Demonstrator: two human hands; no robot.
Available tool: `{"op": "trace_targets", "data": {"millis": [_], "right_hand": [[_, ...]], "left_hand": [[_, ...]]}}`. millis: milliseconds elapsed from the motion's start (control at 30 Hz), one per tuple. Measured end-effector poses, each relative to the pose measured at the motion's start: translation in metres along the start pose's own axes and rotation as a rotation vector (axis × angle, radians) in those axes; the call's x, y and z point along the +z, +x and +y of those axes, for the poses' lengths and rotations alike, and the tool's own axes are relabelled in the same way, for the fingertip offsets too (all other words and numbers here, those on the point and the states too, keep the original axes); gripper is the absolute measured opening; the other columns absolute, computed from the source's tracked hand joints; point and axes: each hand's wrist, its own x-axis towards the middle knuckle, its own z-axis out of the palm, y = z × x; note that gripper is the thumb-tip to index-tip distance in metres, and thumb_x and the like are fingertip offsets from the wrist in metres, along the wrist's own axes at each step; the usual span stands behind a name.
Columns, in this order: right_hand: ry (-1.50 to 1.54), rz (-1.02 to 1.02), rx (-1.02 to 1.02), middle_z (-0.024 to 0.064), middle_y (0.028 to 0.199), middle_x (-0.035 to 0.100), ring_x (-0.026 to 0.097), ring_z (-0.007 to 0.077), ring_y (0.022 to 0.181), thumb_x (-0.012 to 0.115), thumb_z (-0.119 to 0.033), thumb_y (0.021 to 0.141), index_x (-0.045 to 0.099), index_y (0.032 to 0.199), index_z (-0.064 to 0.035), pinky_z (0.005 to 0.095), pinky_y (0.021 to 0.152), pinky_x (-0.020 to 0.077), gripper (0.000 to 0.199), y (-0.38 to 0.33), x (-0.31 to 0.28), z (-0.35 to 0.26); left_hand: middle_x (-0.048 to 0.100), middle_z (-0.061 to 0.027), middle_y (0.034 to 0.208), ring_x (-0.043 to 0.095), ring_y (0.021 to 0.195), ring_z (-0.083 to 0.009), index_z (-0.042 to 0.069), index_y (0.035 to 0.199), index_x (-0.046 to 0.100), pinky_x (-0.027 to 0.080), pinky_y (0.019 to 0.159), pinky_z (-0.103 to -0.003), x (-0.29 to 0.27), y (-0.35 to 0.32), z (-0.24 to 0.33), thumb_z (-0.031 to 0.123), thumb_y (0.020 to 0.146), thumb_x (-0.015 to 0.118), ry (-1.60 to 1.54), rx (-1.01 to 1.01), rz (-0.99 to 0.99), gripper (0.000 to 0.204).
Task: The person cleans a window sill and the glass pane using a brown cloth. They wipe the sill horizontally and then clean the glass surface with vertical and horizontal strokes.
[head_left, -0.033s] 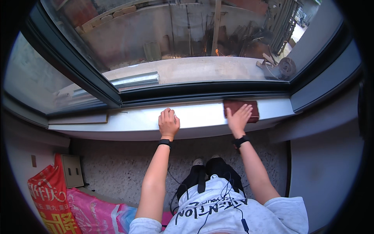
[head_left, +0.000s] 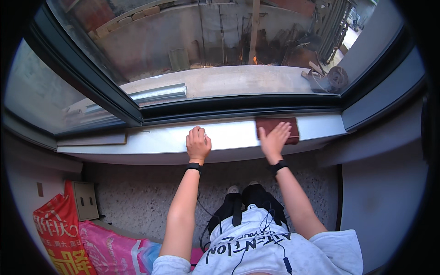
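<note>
A folded dark-red cloth (head_left: 275, 127) lies flat on the white windowsill (head_left: 233, 135), toward its right end. On top of it presses my right hand (head_left: 276, 139), palm down with the fingers stretched out. My left hand (head_left: 198, 144) rests on the sill further left, near its front edge. Its fingers are curled in, and nothing shows in them. The underside of that hand is hidden. The cloth's lower left part is covered by my right hand.
Behind the sill runs a dark window frame (head_left: 238, 104) with glass above it. A flat board (head_left: 94, 140) lies on the sill's left end. On the floor at the left are a small beige cabinet (head_left: 85, 200), a red bag (head_left: 62, 224) and a pink bag (head_left: 107, 247).
My right hand and the cloth under it have slid a little to the left along the sill. My left hand has stayed in place.
</note>
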Motion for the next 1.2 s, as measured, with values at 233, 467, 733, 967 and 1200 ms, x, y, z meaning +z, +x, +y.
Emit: {"op": "trace_targets", "data": {"millis": [233, 467, 733, 967, 1200], "right_hand": [[0.192, 0.023, -0.364, 0.0337, 0.146, 0.019, 0.017, 0.0424, 0.139, 0.058, -0.053, 0.083, 0.025, 0.138, 0.0144, 0.0467, 0.113, 0.0137, 0.093, -0.063, 0.008, -0.098], [0.059, 0.040, -0.341, 0.0272, 0.149, 0.022, 0.019, 0.0360, 0.141, 0.051, -0.058, 0.085, 0.025, 0.141, 0.0086, 0.0427, 0.114, 0.0143, 0.092, -0.013, -0.012, 0.007], [-0.113, -0.029, 0.150, 0.0243, 0.152, 0.014, 0.012, 0.0341, 0.143, 0.040, -0.063, 0.089, 0.017, 0.145, 0.0049, 0.0411, 0.116, 0.0099, 0.091, 0.108, -0.034, 0.199], [-0.117, 0.116, 0.270, 0.0321, 0.149, 0.015, 0.011, 0.0422, 0.141, 0.041, -0.055, 0.091, 0.021, 0.142, 0.0110, 0.0483, 0.114, 0.0071, 0.086, 0.100, 0.008, 0.158], [0.065, 0.057, -0.229, 0.0325, 0.148, 0.017, 0.012, 0.0420, 0.141, 0.052, -0.049, 0.087, 0.025, 0.141, 0.0109, 0.0488, 0.114, 0.0076, 0.085, -0.027, 0.005, -0.029]], "left_hand": [[0.055, -0.0095, 0.098, 0.054, 0.093, -0.0282, 0.006, 0.089, 0.054, 0.043, 0.078, -0.038, -0.002, 0.005, 0.000, 0.011, 0.076, 0.055, -0.036, -0.007, -0.006, 0.014], [0.055, -0.0107, 0.099, 0.053, 0.095, -0.0291, 0.006, 0.090, 0.054, 0.043, 0.082, -0.039, -0.003, 0.005, -0.003, 0.011, 0.077, 0.054, -0.026, -0.016, -0.031, 0.014], [0.055, -0.0109, 0.099, 0.054, 0.094, -0.0286, 0.005, 0.090, 0.055, 0.044, 0.080, -0.038, 0.002, 0.003, -0.001, 0.011, 0.077, 0.054, -0.043, -0.022, -0.023, 0.014], [0.056, -0.0109, 0.100, 0.054, 0.093, -0.0278, 0.005, 0.090, 0.057, 0.044, 0.077, -0.037, 0.003, 0.002, 0.000, 0.013, 0.076, 0.055, 0.011, 0.012, -0.010, 0.017], [0.056, -0.0103, 0.099, 0.054, 0.093, -0.0284, 0.005, 0.089, 0.055, 0.043, 0.080, -0.038, 0.000, 0.001, 0.000, 0.012, 0.076, 0.054, 0.001, 0.008, -0.003, 0.015]]}}
